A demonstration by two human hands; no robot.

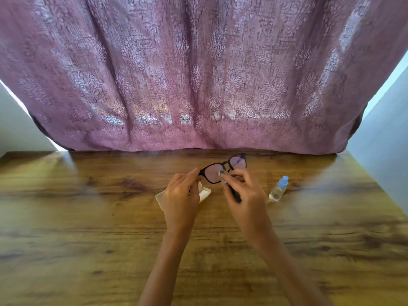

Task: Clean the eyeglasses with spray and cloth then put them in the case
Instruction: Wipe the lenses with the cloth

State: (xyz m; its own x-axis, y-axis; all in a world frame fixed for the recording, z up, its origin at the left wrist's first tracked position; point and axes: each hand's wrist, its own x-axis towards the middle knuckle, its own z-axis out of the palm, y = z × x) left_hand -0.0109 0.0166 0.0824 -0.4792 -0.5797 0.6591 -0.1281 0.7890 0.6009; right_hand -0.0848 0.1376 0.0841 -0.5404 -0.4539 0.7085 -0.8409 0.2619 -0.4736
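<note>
Black-framed eyeglasses (223, 168) are held up above the wooden table (88, 217). My left hand (181, 195) pinches the frame at its left corner. My right hand (242, 191) presses a small grey cloth (221, 174) against the left lens, with a folded temple arm running under its palm. A white glasses case (204, 193) lies on the table under my left hand, mostly hidden by it. A small clear spray bottle (278, 189) with a blue cap stands to the right of my right hand.
A mauve patterned curtain (198, 74) hangs along the table's far edge. Pale walls flank it on both sides. Bare wood stretches to the left, right and front of my hands.
</note>
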